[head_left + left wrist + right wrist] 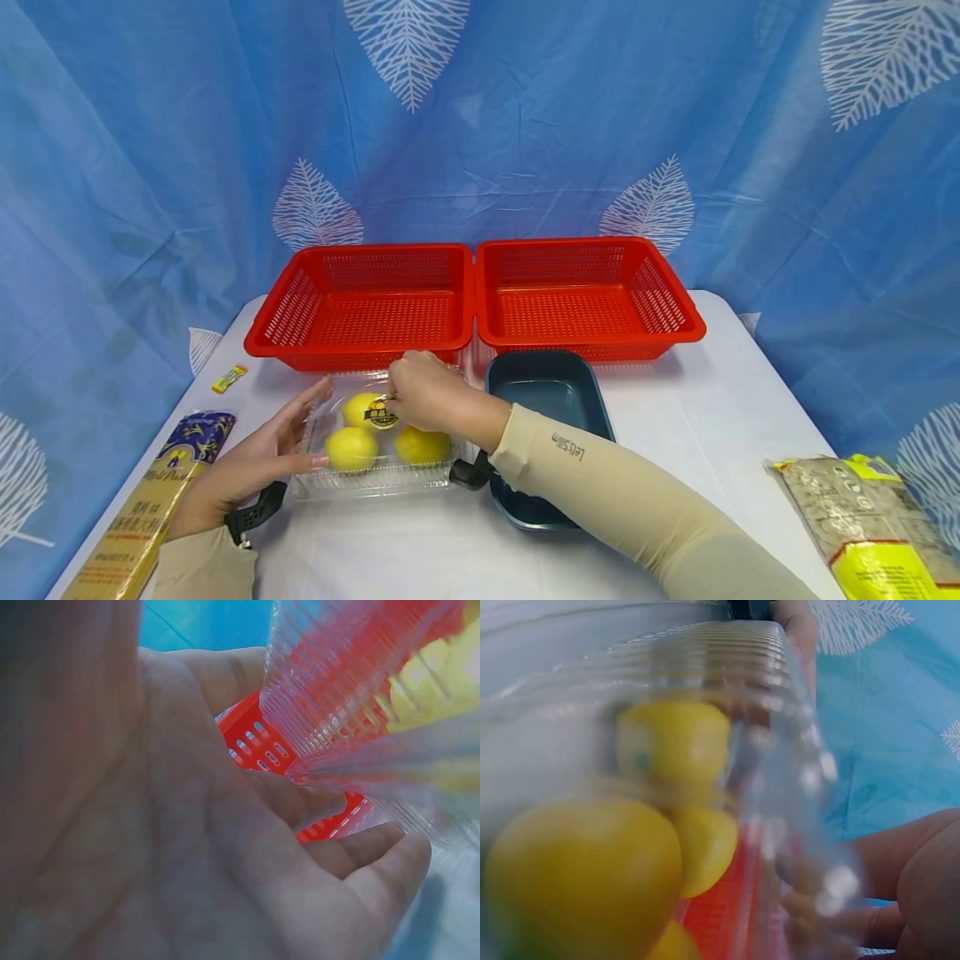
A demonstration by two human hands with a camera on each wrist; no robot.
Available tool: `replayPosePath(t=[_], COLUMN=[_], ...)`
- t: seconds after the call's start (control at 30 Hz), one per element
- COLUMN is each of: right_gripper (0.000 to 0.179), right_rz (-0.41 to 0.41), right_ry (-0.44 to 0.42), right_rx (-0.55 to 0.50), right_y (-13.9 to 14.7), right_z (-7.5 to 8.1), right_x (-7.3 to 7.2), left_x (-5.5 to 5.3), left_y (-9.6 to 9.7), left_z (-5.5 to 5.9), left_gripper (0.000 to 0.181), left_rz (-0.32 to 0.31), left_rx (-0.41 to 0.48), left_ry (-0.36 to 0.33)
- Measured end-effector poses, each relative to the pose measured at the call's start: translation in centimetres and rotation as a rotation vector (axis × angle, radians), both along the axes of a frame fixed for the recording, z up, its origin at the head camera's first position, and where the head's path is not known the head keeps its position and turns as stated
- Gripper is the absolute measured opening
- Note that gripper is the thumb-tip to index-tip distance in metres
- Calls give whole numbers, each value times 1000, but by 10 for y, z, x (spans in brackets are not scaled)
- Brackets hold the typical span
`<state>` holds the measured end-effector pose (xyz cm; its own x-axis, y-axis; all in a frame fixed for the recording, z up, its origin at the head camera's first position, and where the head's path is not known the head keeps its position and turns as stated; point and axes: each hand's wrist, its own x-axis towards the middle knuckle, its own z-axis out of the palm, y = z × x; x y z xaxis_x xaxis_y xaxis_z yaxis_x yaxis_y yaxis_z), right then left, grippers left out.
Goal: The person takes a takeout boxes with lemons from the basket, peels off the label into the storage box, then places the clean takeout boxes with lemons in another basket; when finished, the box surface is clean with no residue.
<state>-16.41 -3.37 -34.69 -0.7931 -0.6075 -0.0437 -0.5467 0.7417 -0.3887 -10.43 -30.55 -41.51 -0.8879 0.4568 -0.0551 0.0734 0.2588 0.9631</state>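
A clear plastic container with a ribbed rim lies on the table, several yellow lemons visible inside. On its lid is a black and gold sticker. My left hand is at the container's left side, thumb and fingers spread and mostly straight; in the left wrist view its fingers lie beside the ribbed plastic. Over the lid, my right hand has curled fingers that pinch the container's plastic close to the sticker. Its fingertips are partly hidden in the head view and blurred in the right wrist view.
Two red baskets stand side by side at the back. A dark blue tray is under the right forearm. Small yellow packet, gold pasta bag at left; a transparent and yellow bag at right.
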Motion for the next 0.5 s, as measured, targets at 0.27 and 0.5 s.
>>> replayPosePath(t=[0.27, 0.5], right_gripper=[11, 13], right_rz=[-6, 5], right_ry=[-6, 37], right_rx=[-16, -16], right_y=[0, -3], right_z=[-2, -4], right_x=[1, 3], left_x=[0, 1], left_y=[0, 0], left_z=[-1, -1], left_gripper=[104, 104], left_rz=[-2, 4], left_rx=[-3, -4], left_ry=[9, 13])
